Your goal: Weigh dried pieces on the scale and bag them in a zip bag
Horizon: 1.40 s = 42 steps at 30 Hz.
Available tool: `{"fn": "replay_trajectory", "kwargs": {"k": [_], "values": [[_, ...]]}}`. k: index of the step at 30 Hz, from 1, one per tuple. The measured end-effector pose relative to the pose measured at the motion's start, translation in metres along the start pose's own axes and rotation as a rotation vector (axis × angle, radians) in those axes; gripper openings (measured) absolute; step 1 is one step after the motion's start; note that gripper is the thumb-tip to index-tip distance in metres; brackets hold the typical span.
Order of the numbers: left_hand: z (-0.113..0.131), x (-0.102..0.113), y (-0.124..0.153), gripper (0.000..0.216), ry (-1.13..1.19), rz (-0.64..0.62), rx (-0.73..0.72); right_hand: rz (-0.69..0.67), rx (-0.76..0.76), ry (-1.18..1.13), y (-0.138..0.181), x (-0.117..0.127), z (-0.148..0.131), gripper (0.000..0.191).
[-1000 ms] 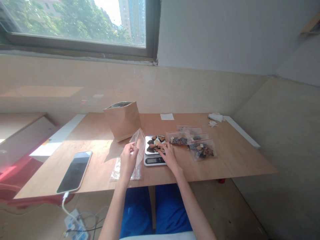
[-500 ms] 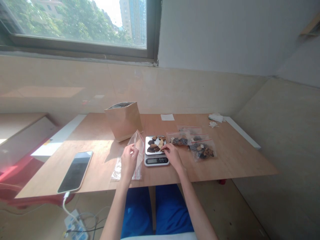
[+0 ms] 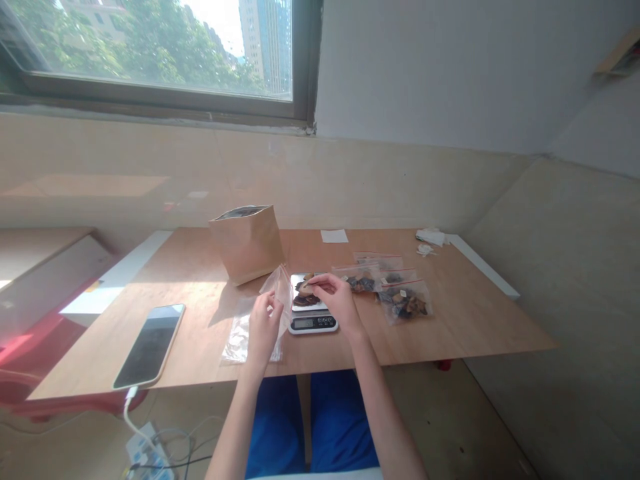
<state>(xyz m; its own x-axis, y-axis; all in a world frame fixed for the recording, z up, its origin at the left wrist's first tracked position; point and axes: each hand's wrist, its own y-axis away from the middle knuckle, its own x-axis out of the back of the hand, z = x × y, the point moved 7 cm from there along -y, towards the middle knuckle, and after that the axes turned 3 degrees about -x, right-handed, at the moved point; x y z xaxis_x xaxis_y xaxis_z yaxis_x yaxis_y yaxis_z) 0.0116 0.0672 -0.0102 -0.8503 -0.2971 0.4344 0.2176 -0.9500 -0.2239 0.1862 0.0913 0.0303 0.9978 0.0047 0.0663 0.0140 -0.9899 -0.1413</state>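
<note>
The left hand (image 3: 263, 327) is pinching one clear zip bag (image 3: 278, 290) and holding it upright, at about 8 o'clock from the digital kitchen scale (image 3: 313, 323). A sheet of clear plastic (image 3: 240, 343) is lying under that hand, though I cannot tell whether it belongs to the same bag. The right hand (image 3: 340, 300) is gripping one tan piece (image 3: 304, 285) between thumb and fingers above the scale's metal tray (image 3: 320, 307), and a small heap of dark pieces (image 3: 306, 300) is resting on the tray, partly blocked by that hand.

At 3 o'clock from the scale, filled zip bags (image 3: 405, 300) are overlapping, so I can count at least three. One brown paper bag (image 3: 247, 243) is standing at 10 o'clock, one phone (image 3: 149, 347) is lying at 9 o'clock with a white cable (image 3: 131, 413) trailing off the wooden table (image 3: 475, 327), one paper slip (image 3: 334, 235) is lying at 12 o'clock, and two crumpled white scraps (image 3: 427, 243) are lying at 2 o'clock.
</note>
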Motion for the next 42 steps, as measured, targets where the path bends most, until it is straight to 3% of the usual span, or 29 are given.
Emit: {"fn": "replay_trajectory", "kwargs": {"k": [3, 6, 11, 14, 17, 21, 24, 35, 42], "values": [[0.002, -0.006, 0.004, 0.020, 0.031, -0.037, -0.027, -0.083, -0.019, -0.040, -0.003, -0.021, -0.005, 0.010], [0.006, -0.008, 0.009, 0.025, 0.037, -0.052, -0.073, -0.132, -0.006, 0.144, -0.005, -0.036, -0.002, 0.016], [0.008, -0.004, 0.013, 0.027, 0.042, -0.020, -0.106, -0.324, 0.144, 0.307, 0.001, -0.052, -0.011, 0.031], [0.001, 0.003, 0.013, 0.025, 0.045, 0.025, -0.044, -0.188, 0.226, 0.291, 0.000, -0.039, -0.010, 0.027], [-0.003, 0.013, 0.013, 0.029, 0.043, 0.069, 0.023, -0.070, 0.254, 0.449, -0.004, -0.026, 0.010, 0.026], [-0.001, 0.020, 0.013, 0.029, 0.046, 0.079, 0.090, -0.187, 0.265, 0.740, -0.004, -0.033, 0.046, 0.027], [0.003, 0.021, 0.014, 0.030, 0.049, 0.065, 0.091, -0.225, 0.284, 0.864, -0.003, -0.038, 0.058, 0.031], [0.002, 0.020, 0.017, 0.032, 0.068, 0.023, 0.100, -0.264, 0.461, 1.093, -0.009, -0.046, 0.068, 0.023], [-0.007, 0.025, 0.016, 0.034, 0.082, 0.031, 0.123, -0.367, 0.509, 1.166, -0.012, -0.046, 0.066, 0.028]]}}
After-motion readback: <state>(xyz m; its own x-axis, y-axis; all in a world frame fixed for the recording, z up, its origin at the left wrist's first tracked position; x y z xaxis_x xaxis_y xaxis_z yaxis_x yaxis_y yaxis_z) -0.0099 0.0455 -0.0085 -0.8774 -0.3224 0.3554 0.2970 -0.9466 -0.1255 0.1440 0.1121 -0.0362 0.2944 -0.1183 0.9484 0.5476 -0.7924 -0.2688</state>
